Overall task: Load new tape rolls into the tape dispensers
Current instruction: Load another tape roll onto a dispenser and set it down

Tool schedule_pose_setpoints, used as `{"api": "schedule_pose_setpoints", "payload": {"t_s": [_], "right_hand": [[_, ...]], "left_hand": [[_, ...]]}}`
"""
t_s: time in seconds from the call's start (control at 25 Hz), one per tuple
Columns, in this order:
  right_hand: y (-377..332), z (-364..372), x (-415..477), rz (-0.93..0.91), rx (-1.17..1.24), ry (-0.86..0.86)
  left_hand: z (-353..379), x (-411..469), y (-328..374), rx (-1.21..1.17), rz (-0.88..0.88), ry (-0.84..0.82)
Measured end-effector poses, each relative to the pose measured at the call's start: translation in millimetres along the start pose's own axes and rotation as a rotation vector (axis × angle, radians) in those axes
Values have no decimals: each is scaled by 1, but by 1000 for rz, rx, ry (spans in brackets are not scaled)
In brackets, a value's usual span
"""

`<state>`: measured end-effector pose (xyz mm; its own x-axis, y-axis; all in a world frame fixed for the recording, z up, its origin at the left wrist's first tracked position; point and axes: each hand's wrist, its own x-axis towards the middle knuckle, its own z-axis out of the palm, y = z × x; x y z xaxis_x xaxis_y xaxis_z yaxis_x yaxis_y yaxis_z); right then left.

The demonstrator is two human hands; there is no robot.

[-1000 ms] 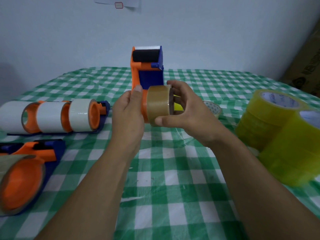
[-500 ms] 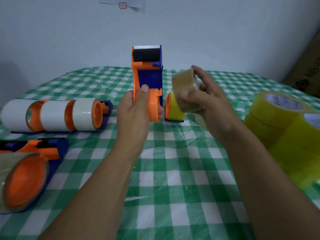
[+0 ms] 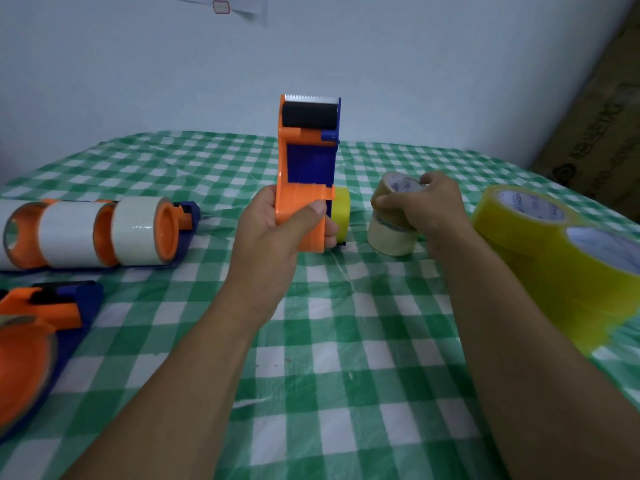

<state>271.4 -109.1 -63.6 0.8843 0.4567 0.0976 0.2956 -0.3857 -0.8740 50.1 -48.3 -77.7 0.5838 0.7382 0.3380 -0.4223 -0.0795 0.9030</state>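
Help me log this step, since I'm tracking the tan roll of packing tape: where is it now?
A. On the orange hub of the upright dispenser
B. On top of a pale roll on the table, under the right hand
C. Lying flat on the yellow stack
B: the right hand holds the tan roll of packing tape on top of a pale roll standing on the green checked tablecloth, apart from the orange and blue dispenser.

Left hand (image 3: pixel 277 233) gripping, upright; right hand (image 3: pixel 429 206) clasped, lowered.

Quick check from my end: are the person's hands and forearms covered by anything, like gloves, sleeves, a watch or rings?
No. The left hand and right hand are bare, with no gloves, and both forearms are uncovered as far as the bottom of the picture. No sleeve, watch or wristband shows. I see no rings, though some fingers are partly hidden.
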Motion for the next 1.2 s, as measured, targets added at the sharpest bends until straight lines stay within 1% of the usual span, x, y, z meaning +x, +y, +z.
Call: {"api": "schedule_pose_setpoints", "payload": {"t_s": [0.32, 0.68, 0.88, 1.0, 1.2], "right_hand": [[4, 2, 13, -41, -128, -15], [8, 5, 12, -43, -173, -25], [13, 8, 4, -92, -303, -70], [14, 9, 2, -133, -363, -63], [14, 7, 4, -129, -368, -66]], "left_hand": [[-3, 2, -1, 8, -14, 13], [-3, 1, -2, 5, -18, 5], [-3, 1, -3, 8, -22, 6], [-3, 2, -4, 19, -23, 10], [-4, 2, -5, 17, -30, 15]]}}
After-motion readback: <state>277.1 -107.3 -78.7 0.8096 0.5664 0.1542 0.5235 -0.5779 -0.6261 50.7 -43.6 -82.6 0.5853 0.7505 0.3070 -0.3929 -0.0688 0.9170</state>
